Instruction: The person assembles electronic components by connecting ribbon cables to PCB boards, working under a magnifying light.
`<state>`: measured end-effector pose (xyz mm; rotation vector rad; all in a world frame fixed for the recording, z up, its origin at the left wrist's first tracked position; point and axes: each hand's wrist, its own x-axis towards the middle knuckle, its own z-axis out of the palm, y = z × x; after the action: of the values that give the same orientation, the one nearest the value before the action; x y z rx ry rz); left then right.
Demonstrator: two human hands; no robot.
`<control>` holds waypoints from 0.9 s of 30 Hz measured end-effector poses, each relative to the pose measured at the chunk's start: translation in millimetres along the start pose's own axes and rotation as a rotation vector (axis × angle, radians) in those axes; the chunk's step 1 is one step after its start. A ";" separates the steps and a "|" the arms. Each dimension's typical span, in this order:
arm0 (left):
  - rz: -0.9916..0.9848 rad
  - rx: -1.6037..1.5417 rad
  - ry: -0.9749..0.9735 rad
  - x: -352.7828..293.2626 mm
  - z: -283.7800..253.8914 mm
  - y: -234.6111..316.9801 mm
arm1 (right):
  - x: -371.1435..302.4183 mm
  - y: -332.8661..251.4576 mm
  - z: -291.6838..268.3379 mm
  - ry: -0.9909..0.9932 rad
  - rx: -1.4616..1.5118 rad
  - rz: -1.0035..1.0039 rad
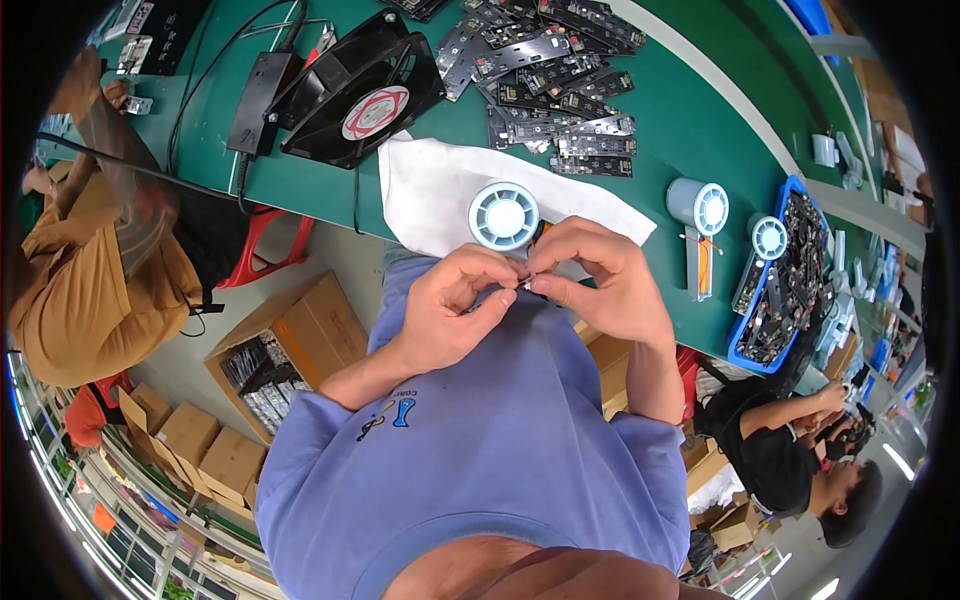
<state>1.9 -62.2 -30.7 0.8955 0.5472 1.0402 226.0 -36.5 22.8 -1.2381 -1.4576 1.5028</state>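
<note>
My left hand [455, 305] and my right hand [605, 280] meet in front of my chest, at the near edge of the bench. Thumb and forefinger of each are pinched together at a tiny piece, too small to name. Just beyond my fingertips is a pale blue round fan head [504, 216] with a spoked grille, seen against a white cloth [430, 185]. A bit of orange and black shows behind my right fingers; whether it belongs to the fan head is hidden.
Circuit boards [560, 95] lie heaped at the back, right of a black fan [370, 95] and a power adapter [262, 105]. To the right stand two more pale blue fans [697, 205] and a blue tray [742, 345] of black parts. Co-workers sit at both sides.
</note>
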 end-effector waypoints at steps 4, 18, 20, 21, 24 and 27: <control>-0.025 -0.059 0.000 2.8 -2.1 1.2 | 6.5 5.1 -6.8 -0.144 0.114 -0.001; -0.117 -0.083 -0.010 11.7 -2.4 7.8 | 14.5 2.7 -13.6 -0.229 0.186 0.062; -0.096 -0.113 -0.009 9.2 -5.2 2.1 | 13.1 2.8 -9.2 -0.165 0.174 0.046; -0.077 -0.143 -0.004 8.4 -5.6 0.5 | 10.4 -1.9 -5.6 -0.160 0.172 0.043; -0.078 -0.115 0.092 7.2 7.0 7.9 | -10.9 -17.4 11.7 0.149 -0.223 0.012; -0.043 -0.066 0.099 4.3 8.3 4.5 | -45.0 -11.2 32.4 0.310 -0.041 0.245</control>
<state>7.8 -60.4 -22.3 0.7740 0.6083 1.0617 207.5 -87.7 38.3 -1.6411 -1.1710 1.3624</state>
